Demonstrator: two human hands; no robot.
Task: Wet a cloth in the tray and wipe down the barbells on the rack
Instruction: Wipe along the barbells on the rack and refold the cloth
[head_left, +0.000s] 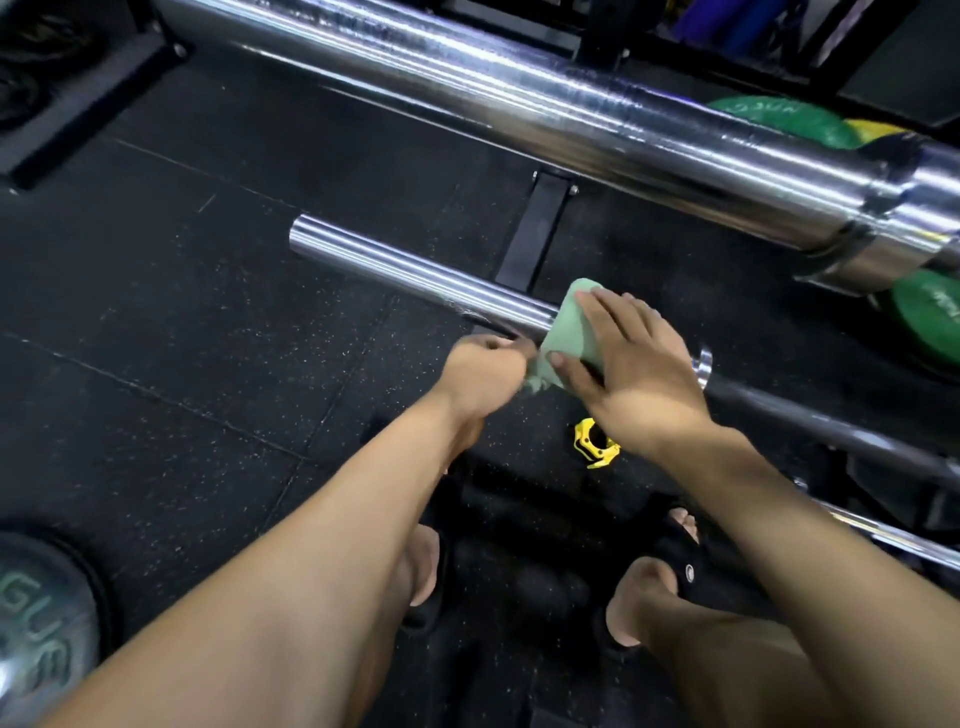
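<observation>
A pale green cloth (574, 332) is draped over the chrome sleeve of the lower barbell (415, 273), close to its collar (703, 366). My right hand (634, 374) lies flat on top of the cloth with fingers spread, thumb against its near side. My left hand (485, 376) pinches the cloth's hanging lower end just under the sleeve. A thicker chrome barbell sleeve (571, 109) runs across the upper part of the view, nearer the camera. No tray is in view.
Black speckled rubber floor (182, 338) lies below. Green weight plates (930, 322) sit at the right, a dark plate (41, 623) at bottom left. A yellow barbell clip (592, 447) lies on the floor under my right wrist. My sandalled feet (675, 566) stand below.
</observation>
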